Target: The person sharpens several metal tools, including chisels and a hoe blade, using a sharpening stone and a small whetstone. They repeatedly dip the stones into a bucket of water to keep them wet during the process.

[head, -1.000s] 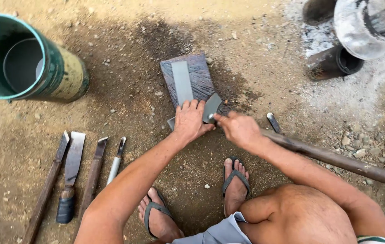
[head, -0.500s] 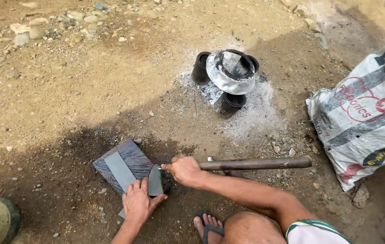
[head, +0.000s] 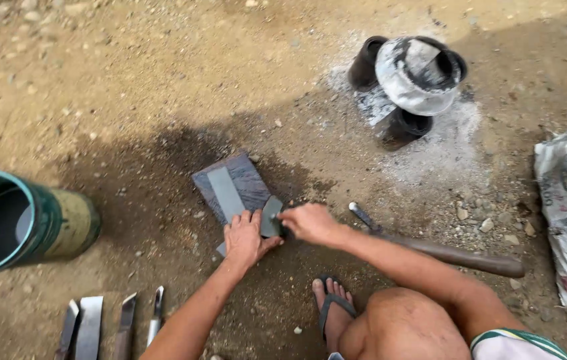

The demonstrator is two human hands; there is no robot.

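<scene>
Grey stone: a flat sharpening stone with a pale worn strip lies on the wet dirt just ahead of both hands.
Blade: a short flat blade rests on the stone's near corner, between the two hands.
Left hand: the left hand is spread flat, fingers pressing down on the blade — not gripping around it.
Right hand: the right hand is closed around the blade's end where the long handle joins; the handle runs away to the right, along the forearm.
Doing it well: I judge steady, even finger pressure and a constant low angle matter most — keep the blade flat to the stone, and keep fingertips back from the edge.
Left of the hands: a green can on its side.
Below the left arm: a row of blades on the ground.
Far ahead, right: blackened pots in ash.
</scene>
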